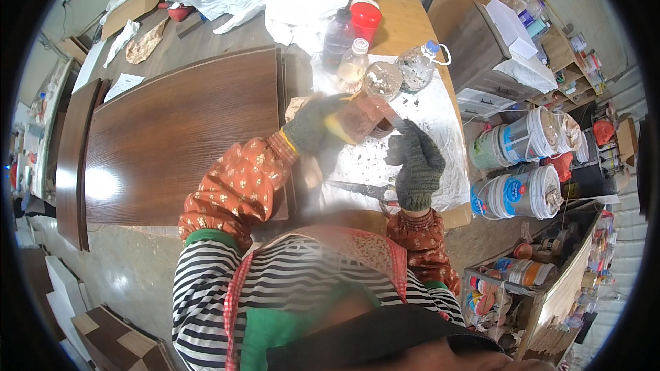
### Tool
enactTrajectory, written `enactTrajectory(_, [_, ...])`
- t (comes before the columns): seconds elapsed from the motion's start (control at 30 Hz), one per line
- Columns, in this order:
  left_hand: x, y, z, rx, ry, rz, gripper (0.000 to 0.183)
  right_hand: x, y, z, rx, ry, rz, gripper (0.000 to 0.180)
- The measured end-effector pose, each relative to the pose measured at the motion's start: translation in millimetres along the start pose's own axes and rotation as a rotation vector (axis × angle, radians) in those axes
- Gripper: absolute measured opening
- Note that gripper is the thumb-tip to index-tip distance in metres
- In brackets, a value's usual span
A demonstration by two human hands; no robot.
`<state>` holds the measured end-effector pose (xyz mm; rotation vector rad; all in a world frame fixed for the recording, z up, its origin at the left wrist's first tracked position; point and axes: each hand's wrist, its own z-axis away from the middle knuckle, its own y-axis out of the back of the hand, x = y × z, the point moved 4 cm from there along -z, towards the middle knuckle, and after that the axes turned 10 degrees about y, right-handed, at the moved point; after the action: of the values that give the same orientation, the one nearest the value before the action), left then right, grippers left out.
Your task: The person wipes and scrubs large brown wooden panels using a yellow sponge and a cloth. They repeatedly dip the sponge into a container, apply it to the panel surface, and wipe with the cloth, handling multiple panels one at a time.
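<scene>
My left hand (319, 121), in a dark knit glove, grips a worn reddish-brown flat piece (361, 116), perhaps a scraper or pad; its exact kind is unclear. On the other side, my right hand (420, 165), gloved alike, has its fingers curled near the piece's right end, where something thin and pale shows at the fingertips. Beneath them lies a white cloth (350, 165) with dark stains. A small round container (382, 129) is partly hidden behind the piece. Left of my hands lies a dark wood-grain panel (191, 139). A dark-bladed tool (358, 188) rests on the cloth.
Beyond my hands stand a clear bottle with a blue cap (416, 69), a white-capped bottle (353, 64), a dark bottle (337, 36) and a red-lidded container (365, 18). Narrower panels (75, 165) lie at far left. Several plastic buckets (515, 196) stand at right beyond the table edge.
</scene>
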<state>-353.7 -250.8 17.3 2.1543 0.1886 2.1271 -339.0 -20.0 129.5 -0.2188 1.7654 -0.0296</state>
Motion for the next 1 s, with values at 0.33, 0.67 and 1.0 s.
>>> enactTrajectory(0.33, [49, -4, 14, -0.019, 0.123, 0.300, 0.032, -10, -12, 3, -0.188, 0.334, 0.466, 0.029])
enactTrajectory(0.67, [43, -12, 9, -0.157, 0.234, 0.647, 0.032, -11, -30, 11, -0.474, 0.872, 1.267, 0.034])
enactTrajectory(1.0, [45, 1, 12, -0.074, 0.013, 0.139, 0.056, -15, -18, -10, -0.276, 0.908, 1.430, 0.027])
